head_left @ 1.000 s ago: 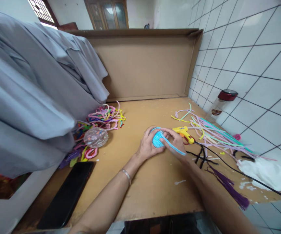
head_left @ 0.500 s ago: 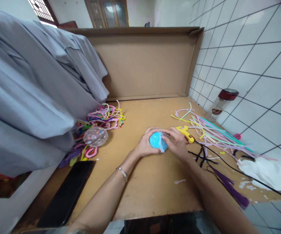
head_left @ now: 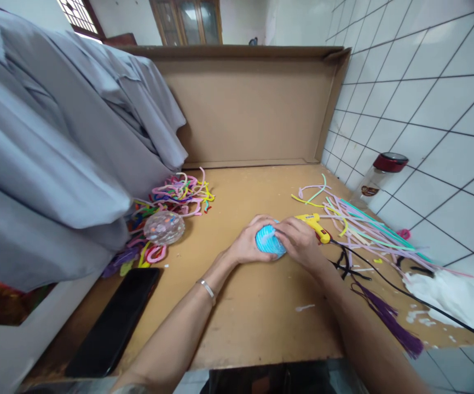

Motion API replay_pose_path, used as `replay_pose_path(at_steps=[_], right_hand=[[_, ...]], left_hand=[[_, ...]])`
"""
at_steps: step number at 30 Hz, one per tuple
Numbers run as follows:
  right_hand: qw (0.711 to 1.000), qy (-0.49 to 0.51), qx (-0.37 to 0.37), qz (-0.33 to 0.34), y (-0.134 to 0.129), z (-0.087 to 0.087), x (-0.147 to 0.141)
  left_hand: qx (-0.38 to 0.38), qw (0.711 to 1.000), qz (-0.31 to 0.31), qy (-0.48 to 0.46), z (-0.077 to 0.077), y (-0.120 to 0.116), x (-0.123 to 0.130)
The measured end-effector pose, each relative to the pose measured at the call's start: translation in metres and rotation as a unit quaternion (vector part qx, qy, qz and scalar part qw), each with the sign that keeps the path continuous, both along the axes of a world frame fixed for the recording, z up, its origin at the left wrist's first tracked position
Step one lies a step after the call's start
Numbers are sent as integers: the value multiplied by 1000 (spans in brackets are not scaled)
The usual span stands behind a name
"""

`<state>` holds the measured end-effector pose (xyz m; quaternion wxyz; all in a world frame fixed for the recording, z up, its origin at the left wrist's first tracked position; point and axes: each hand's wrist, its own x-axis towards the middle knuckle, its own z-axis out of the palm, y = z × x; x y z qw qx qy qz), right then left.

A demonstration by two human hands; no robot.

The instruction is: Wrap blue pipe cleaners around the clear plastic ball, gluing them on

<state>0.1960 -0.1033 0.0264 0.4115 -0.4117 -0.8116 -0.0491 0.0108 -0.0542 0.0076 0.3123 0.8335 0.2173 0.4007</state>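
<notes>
OK, my left hand [head_left: 250, 243] is clamped round the blue ball [head_left: 271, 249], over the desk [head_left: 245, 317]. Right hand [head_left: 302, 241] at its pale strip [head_left: 267, 237], can't tell if pinching. Probably strip placement; next move needs steady ball, light pressure.

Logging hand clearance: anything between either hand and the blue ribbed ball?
Nothing visible. The left hand cups the blue ribbed ball directly, and the right hand appears to touch its right side. The yellow glue gun lies beyond the right hand, not between.
</notes>
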Motion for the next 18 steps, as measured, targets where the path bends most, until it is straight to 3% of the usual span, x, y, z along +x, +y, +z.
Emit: replay_pose_path(at_steps=[6,11,18], right_hand=[[1000,11,20,-7,-1,0,-1],[999,12,24,48,-2,4,0],[1000,-24,11,14,-2,4,-1]], left_hand=[[25,1000,-12,12,1,-2,1],[12,1000,-6,-8,0,1,0],[-3,1000,3,3,-2,1,1]])
